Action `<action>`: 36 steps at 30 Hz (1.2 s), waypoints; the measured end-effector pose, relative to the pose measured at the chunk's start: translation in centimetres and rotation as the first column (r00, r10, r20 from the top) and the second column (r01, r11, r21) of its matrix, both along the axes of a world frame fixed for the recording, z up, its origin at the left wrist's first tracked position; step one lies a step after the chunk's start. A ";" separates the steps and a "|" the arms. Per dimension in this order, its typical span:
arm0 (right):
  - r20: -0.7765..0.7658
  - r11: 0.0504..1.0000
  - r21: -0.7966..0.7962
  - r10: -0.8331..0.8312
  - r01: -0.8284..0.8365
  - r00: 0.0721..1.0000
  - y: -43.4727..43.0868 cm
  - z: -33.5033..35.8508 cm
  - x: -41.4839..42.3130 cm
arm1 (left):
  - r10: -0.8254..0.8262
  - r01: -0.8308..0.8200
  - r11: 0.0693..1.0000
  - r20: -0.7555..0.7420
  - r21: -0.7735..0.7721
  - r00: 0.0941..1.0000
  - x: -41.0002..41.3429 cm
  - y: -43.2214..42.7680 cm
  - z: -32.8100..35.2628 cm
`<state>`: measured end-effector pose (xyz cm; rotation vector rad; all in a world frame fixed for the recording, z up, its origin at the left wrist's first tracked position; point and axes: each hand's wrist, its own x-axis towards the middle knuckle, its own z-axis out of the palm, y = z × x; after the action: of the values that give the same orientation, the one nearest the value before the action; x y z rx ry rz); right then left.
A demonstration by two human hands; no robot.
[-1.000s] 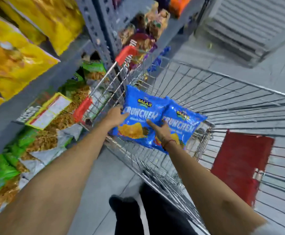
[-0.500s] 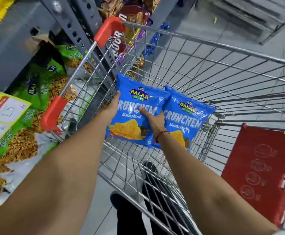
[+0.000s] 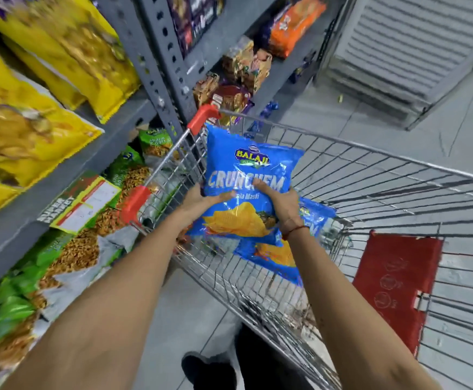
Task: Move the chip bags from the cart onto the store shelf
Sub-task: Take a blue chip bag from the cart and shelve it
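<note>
Grey floor (image 3: 370, 114), grey shelf (image 3: 61, 175) beside the wire cart (image 3: 384, 187). Both hands, left (image 3: 201, 199) and right (image 3: 281, 202), now lift one blue bag (image 3: 246, 175) above the cart (second bag (image 3: 283, 256) left underneath), fingers clamped on it.

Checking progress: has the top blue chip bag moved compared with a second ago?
Yes. The top blue chip bag has come up and left, toward the cart's red corner guard, overlapping the second bag.

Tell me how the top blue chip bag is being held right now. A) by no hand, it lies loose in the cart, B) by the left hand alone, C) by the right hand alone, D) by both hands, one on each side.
D: the left hand and the right hand each grip a side of the top blue chip bag, above the cart.
</note>
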<state>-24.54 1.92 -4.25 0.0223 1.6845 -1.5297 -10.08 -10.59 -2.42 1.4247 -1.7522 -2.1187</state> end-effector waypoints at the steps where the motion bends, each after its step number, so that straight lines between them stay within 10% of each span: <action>1: -0.013 0.999 -0.044 0.008 -0.009 1.000 0.0 1.3 -0.2 | 0.000 -0.001 1.000 -0.034 -0.019 0.999 0.1 0.0 1.5; 19: -0.428 0.736 -0.627 -0.050 -0.256 0.903 -2.8 38.3 3.7 | -0.016 -0.302 0.789 -0.509 -0.536 0.861 4.7 -1.7 35.3; 36: -0.689 0.410 -0.670 -0.033 -0.619 0.724 -11.7 57.4 17.7 | 0.127 -0.755 0.420 -0.791 -0.503 0.598 21.0 -2.5 52.7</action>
<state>-6.80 -9.75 53.16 -1.4552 0.9538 -2.0342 10.92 -13.10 50.32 0.6213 -1.3973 -0.9670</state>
